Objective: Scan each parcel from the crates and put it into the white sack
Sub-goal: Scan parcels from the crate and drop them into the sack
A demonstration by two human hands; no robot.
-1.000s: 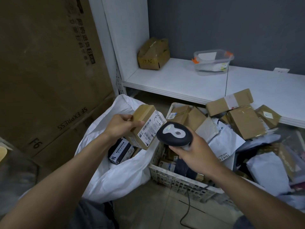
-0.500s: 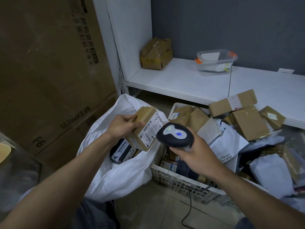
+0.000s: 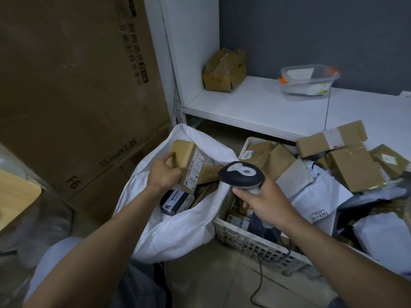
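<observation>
- Two bare hands work over the floor: the left hand [image 3: 163, 174] is clamped around a small brown parcel [image 3: 189, 166], fingers wrapped over its left edge, thumb against the near face
- That parcel hangs tilted inside the mouth of the white sack [image 3: 178, 232], its white barcode label [image 3: 195, 167] turned toward 3 o'clock
- Below it in the sack lies a black-and-white box [image 3: 176, 202], with more brown cardboard at 1 o'clock of that box
- The right hand [image 3: 264, 203] is closed around the handle of a barcode scanner [image 3: 241, 175], whose dark, grey-topped head sits above the fist, at 3 o'clock of the held parcel and just apart from it
- A dark cable [image 3: 258, 278] trails across the floor from below the right wrist toward 6 o'clock
- The sack's rim presses against the white lattice crate [image 3: 251, 243], which stands at 3 o'clock of the sack and is piled with brown boxes and white mailer bags [image 3: 320, 196]
- At 12 o'clock a white shelf [image 3: 255, 107] carries a crumpled brown box [image 3: 224, 71] and, well apart at its 3 o'clock, a clear plastic tub [image 3: 308, 82]
- A tall cardboard carton [image 3: 73, 85] printed SF EXPRESS fills the 10 o'clock side, close behind the sack
</observation>
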